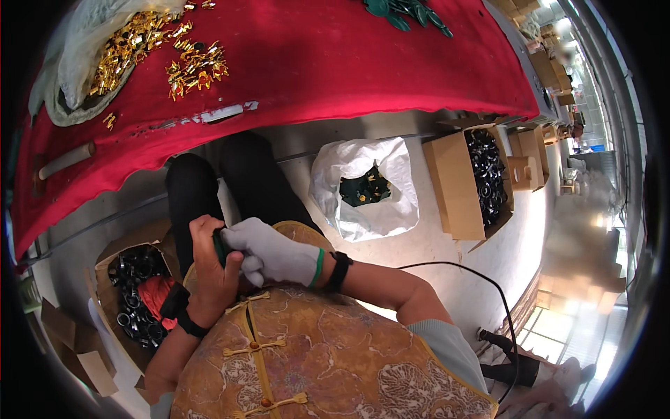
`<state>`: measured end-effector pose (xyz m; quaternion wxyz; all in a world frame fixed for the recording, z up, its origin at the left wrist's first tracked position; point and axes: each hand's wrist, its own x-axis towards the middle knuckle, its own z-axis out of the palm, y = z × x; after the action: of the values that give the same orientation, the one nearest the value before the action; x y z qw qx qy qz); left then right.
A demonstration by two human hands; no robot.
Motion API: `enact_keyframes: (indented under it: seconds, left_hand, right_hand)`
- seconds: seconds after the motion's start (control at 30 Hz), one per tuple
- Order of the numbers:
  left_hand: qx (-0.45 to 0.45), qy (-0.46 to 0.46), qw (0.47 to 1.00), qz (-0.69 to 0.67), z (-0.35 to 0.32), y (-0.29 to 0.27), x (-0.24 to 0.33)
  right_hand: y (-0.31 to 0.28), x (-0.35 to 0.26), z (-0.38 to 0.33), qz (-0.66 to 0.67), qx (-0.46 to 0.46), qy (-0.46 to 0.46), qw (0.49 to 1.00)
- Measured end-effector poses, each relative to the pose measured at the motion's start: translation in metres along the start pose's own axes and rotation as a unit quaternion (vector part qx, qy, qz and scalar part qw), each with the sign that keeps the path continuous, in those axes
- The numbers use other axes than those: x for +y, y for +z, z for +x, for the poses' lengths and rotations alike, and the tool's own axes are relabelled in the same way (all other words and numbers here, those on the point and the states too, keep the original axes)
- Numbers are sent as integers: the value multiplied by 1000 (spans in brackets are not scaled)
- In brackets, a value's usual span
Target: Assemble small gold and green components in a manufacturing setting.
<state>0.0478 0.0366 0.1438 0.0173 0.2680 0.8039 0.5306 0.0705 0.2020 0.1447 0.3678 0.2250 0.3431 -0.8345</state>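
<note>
My bare left hand (209, 262) is closed around a small dark green piece (221, 246) above my lap. My right hand (276, 250), in a white knit glove with a green cuff, presses against the same piece from the right, fingers curled in. Most of the piece is hidden between the hands, so its exact kind does not show. Green flat pieces (398, 12) of a similar colour lie at the far edge of the red-covered table. A white sack (328, 174) on the floor holds dark green pieces with gold parts (365, 187).
Gold metal clips (197, 68) lie on the red tablecloth (293, 63), near a clear plastic bag (73, 63). Cardboard boxes of black ring-like parts stand at the right (447, 181) and lower left (101, 269). A black cable (488, 279) runs at my right.
</note>
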Motion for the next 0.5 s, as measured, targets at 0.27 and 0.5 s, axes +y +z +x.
enact_keyframes:
  seconds: [0.27,0.5]
  left_hand:
    - [14,-290,915,-280,7,6,-12]
    - [21,-315,905,-283,0,8,4]
  right_hand:
    - [-2,30,4,-561,171,-438,681]
    - [-6,28,-2,-627,125,-470,608]
